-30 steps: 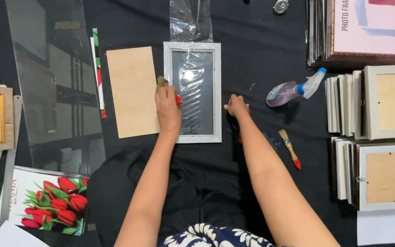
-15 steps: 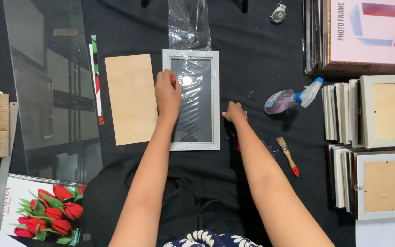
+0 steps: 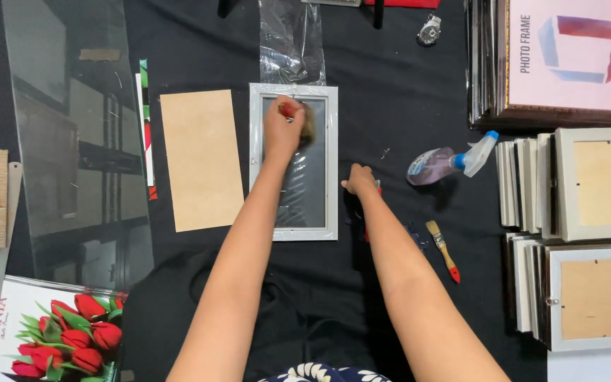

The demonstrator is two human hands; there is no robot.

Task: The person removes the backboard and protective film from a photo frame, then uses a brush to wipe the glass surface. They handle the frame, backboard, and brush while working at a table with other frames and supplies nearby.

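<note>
1. While you lean over the black cloth (image 3: 362, 64), your left hand (image 3: 282, 129) is curled around a brush (image 3: 304, 120) with a red handle, bristles on the glass near the top of the frame (image 3: 293, 161).
2. The frame is pale grey and lies flat in the middle of the cloth, long side running away from you.
3. Your right hand (image 3: 360, 180) rests just beside the frame's right edge, fingers bent loosely; whether it grips anything, you cannot tell from here.
4. A tan backing board (image 3: 200, 159) lies just left of the frame.
5. A spray bottle (image 3: 450, 160) and a second small brush (image 3: 443, 250) lie to the right, apart from your hand.
6. Stacked frames (image 3: 588, 237) fill the right edge.
</note>
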